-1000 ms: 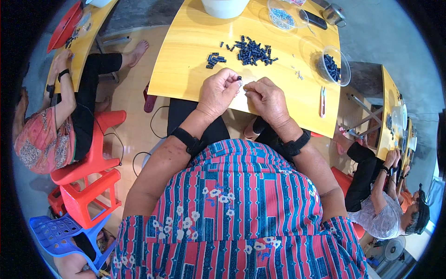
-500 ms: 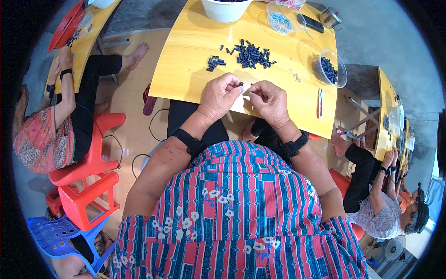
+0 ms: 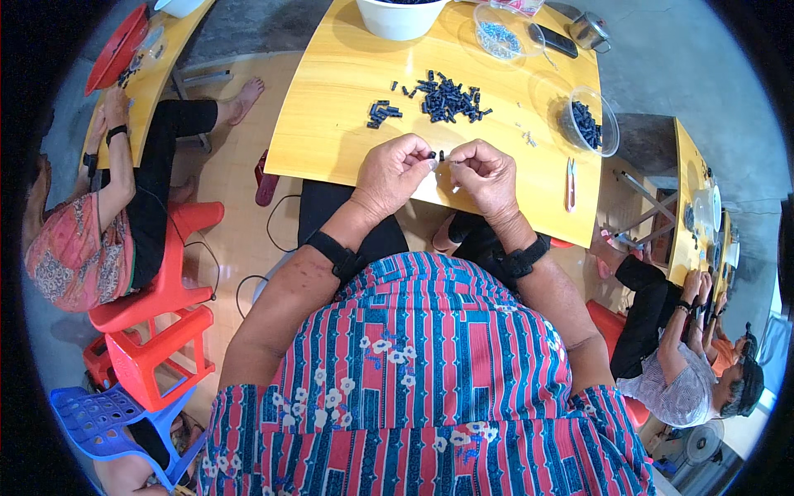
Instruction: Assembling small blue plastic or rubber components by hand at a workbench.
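My left hand [image 3: 390, 172] pinches a small black plastic part [image 3: 432, 155] between thumb and forefinger, over the near edge of the yellow table [image 3: 331, 124]. Close by on the right, my right hand [image 3: 486, 175] is closed in a pinch, and a tiny whitish bit shows under its fingers; what it grips is too small to name. A second small black piece [image 3: 442, 155] shows between the two hands; whether it is held or lies on the table I cannot tell. Beyond the hands lies a loose pile of short black tubular parts [image 3: 451, 99], with a smaller group [image 3: 383, 112] left of it.
At the right are small scissors [image 3: 571, 183] and a clear tub [image 3: 612, 124] of black parts. Farther back sit a clear tub of small pale pieces [image 3: 499, 40], a black phone-like object [image 3: 556, 41], a metal cup [image 3: 589, 33] and a white bowl [image 3: 401, 21]. Other people sit at both sides.
My right hand has shifted slightly to the right, widening the gap between the hands. The black piece between them now shows more plainly. My left hand keeps its pinch.
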